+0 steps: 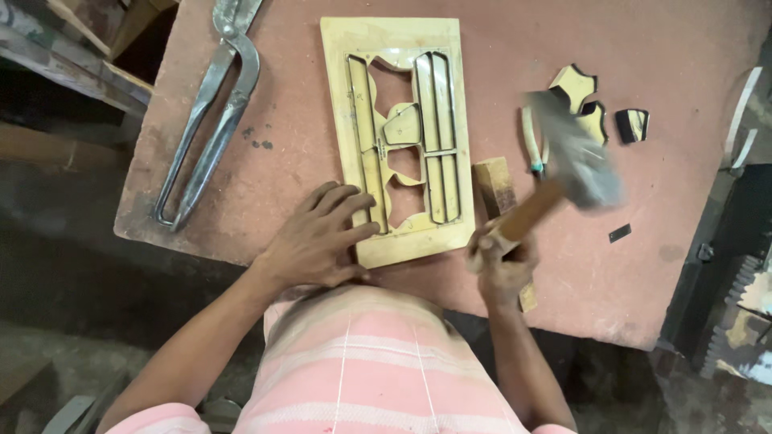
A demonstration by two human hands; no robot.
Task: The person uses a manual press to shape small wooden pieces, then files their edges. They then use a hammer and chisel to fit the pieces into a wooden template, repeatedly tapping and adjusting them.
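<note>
Clearly, the frame (402, 137), a flat yellow board with metal strips set on edge in it, is lying on the reddish table (305, 120), close to its near edge. It is pressed down at its near left corner by the left hand (318, 241), which lies flat with the fingers spread and closes on nothing. The fingertips are placed just beside the nearest strip.

A hammer (575, 161) is held by the right hand (500, 261), which is closed tightly around the wooden handle. The head is raised to the right of the frame and is blurred.

If the blow is aimed badly, the left fingers could be hit, because they are so near the strips. A strip could also be bent by a slanted blow. The wood block (494, 185) and the small cut pieces (595, 104) beside the hammer could be knocked away.

Big shears (213, 104) are lying well apart, on the left.
</note>
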